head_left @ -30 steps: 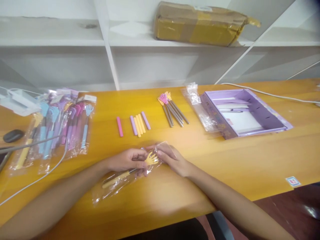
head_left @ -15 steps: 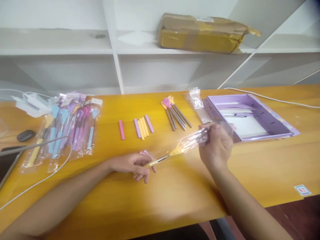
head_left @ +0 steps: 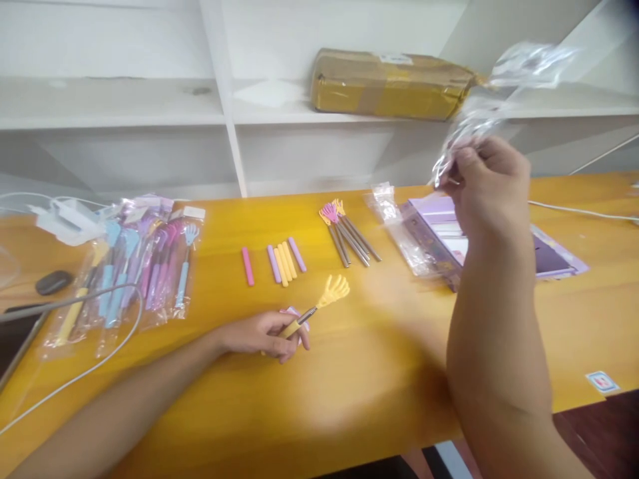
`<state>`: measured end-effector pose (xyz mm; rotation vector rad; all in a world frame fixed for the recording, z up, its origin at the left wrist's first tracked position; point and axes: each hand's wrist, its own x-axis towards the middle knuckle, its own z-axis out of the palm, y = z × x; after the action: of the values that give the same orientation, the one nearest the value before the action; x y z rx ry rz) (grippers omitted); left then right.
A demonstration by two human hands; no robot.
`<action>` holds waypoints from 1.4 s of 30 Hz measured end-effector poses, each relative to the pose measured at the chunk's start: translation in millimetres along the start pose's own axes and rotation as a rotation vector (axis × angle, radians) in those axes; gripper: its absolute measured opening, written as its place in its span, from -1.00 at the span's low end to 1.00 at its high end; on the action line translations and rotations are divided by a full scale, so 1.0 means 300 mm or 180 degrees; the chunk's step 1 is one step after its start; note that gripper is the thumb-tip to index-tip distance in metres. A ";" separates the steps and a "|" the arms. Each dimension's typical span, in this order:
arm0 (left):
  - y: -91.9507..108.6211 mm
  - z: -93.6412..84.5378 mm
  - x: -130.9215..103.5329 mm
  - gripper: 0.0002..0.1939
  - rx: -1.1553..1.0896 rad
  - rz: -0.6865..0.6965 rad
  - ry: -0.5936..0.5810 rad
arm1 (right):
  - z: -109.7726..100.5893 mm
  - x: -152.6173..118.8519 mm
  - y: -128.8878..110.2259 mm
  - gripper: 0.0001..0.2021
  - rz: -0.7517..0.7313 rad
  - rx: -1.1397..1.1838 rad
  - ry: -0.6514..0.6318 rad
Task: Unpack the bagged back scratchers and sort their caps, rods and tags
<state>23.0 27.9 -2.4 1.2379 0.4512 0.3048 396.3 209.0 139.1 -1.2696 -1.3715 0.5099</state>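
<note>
My left hand is closed around the yellow handle of a back scratcher, whose hand-shaped yellow head points up and right over the table. Part of a small printed card shows behind those fingers. Raised at the right, my right hand pinches a crumpled clear plastic bag. Between the hands and the shelf lie metal rods with pink and yellow scratcher heads. To their left rest several purple and yellow handles and a single pink handle.
Bagged back scratchers cover the left side, beside a white charger, cables and a black mouse. More clear bags lean by a purple box, partly behind my right arm. A taped parcel sits on the shelf.
The clear bag has come off the yellow back scratcher. My right hand has risen up and to the right with the bag, while my left hand keeps the scratcher in nearly the same place.
</note>
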 end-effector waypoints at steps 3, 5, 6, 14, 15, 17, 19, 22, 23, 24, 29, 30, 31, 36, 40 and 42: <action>-0.003 -0.001 0.001 -0.56 -0.0092 -0.0005 0.0007 | -0.010 0.081 0.104 -0.77 0.0461 -0.1516 -0.0240; -0.004 -0.003 0.002 -0.57 -0.0143 0.0005 0.0021 | 0.006 0.093 0.178 -0.76 0.0562 -0.2224 -0.0476; -0.004 -0.004 0.002 -0.57 -0.0160 -0.0005 0.0028 | 0.016 0.095 0.211 -0.76 0.0549 -0.2428 -0.0511; 0.005 -0.005 0.003 -0.56 -0.0301 -0.0090 0.0018 | 0.071 0.097 0.370 -0.61 0.0531 -0.2976 -0.0249; 0.005 -0.005 0.003 -0.57 -0.0297 -0.0110 0.0034 | 0.078 0.094 0.389 -0.59 0.0540 -0.3033 -0.0264; 0.004 -0.006 0.002 -0.57 -0.0287 -0.0141 0.0054 | 0.091 0.087 0.423 -0.55 0.0575 -0.3164 -0.0369; 0.002 -0.007 0.001 -0.57 -0.0294 -0.0137 0.0053 | 0.099 0.084 0.438 -0.55 0.0543 -0.3288 -0.0432; -0.003 -0.008 0.002 -0.61 -0.0426 -0.0137 0.0007 | 0.100 0.087 0.385 -0.64 0.0147 -0.3100 -0.0200; -0.004 -0.007 0.004 -0.62 -0.0499 -0.0131 -0.0005 | 0.100 0.087 0.345 -0.70 0.0037 -0.2873 -0.0156; -0.005 -0.005 0.005 -0.62 -0.0570 -0.0115 -0.0001 | 0.101 0.082 0.297 -0.76 -0.0007 -0.2544 -0.0187; -0.004 0.009 0.011 -0.50 -0.0679 0.0127 0.0182 | 0.130 -0.044 0.057 -0.86 0.0074 -0.0345 -0.1800; -0.003 0.012 0.011 -0.49 -0.0661 0.0140 0.0215 | 0.143 -0.094 0.028 -0.85 0.0069 -0.0116 -0.2552; -0.002 0.014 0.010 -0.49 -0.0639 0.0112 0.0245 | 0.158 -0.151 0.007 -0.83 0.0079 -0.0011 -0.3418; 0.020 0.037 0.012 -0.52 -0.0290 -0.0205 0.0143 | 0.234 -0.520 -0.017 -0.55 0.0396 0.0685 -0.5086; 0.042 0.083 0.019 -0.50 0.1287 0.0011 0.0289 | 0.231 -0.777 0.000 -0.45 0.0890 0.1090 -0.4125; 0.041 0.108 0.022 -0.51 0.1910 0.0053 0.0367 | 0.215 -0.848 0.007 -0.46 0.1080 0.0962 -0.3907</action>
<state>44.7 7.7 16.6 1.8145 0.6605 0.2633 282.2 9.7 11.8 -0.9071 -1.9176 1.8641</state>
